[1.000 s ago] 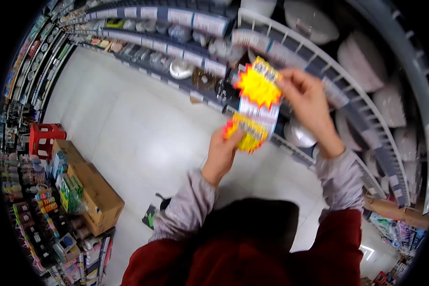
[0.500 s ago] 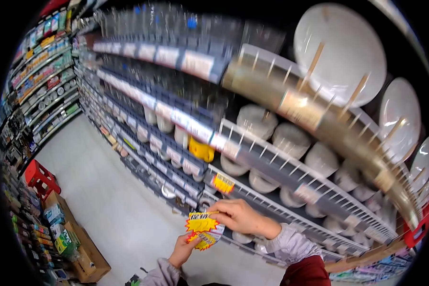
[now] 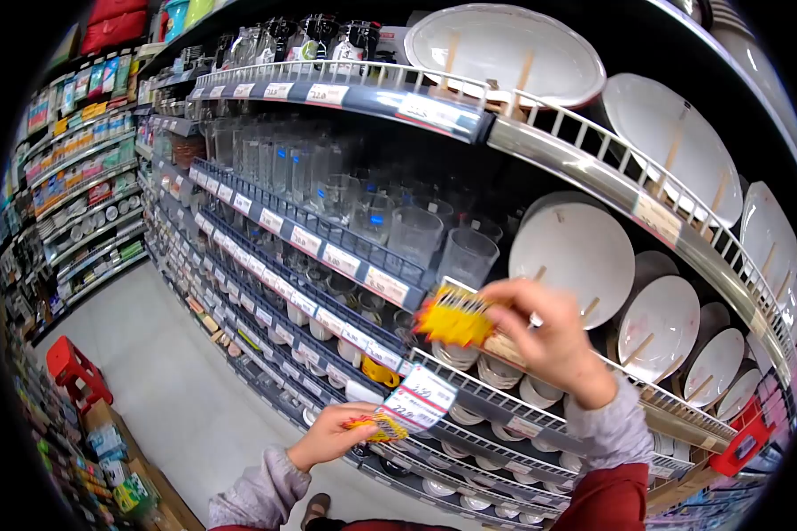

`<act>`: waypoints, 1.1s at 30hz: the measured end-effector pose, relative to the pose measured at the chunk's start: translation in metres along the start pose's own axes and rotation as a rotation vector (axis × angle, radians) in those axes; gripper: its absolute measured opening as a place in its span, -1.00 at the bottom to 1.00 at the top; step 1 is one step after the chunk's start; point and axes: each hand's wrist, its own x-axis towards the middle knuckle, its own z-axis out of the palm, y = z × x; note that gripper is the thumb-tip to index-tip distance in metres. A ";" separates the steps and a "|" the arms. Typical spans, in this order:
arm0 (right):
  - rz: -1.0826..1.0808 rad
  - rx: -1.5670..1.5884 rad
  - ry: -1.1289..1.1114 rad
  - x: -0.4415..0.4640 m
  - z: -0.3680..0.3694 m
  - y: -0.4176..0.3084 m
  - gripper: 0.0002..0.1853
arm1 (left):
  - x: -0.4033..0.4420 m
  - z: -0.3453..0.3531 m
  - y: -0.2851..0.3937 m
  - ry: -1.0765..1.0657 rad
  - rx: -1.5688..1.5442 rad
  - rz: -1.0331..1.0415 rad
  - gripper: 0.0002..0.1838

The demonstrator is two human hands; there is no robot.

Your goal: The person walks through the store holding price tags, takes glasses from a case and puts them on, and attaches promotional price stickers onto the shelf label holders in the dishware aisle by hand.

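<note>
My right hand pinches a yellow starburst tag with a red edge in front of the shelf with white plates. It is raised to the level of a shelf rail. Lower and to the left, my left hand holds another yellow-and-red tag together with white price labels that bear handwritten-looking numbers. The two hands are apart. Behind the right hand's tag stand clear drinking glasses and a large round white plate.
Shelves with price-label rails curve along the right side. Oval dishes stand on the upper shelf. A red stool and cardboard boxes are on the left, beside the grey aisle floor. A yellow mug sits low.
The view has tilted up toward the shelves. My right hand has risen with one yellow tag, away from my left hand, which keeps the other tag and the white labels.
</note>
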 end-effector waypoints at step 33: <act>0.077 -0.766 -0.019 0.258 -0.038 0.020 -0.82 | 0.134 -0.138 0.087 -0.554 -0.094 0.133 -0.74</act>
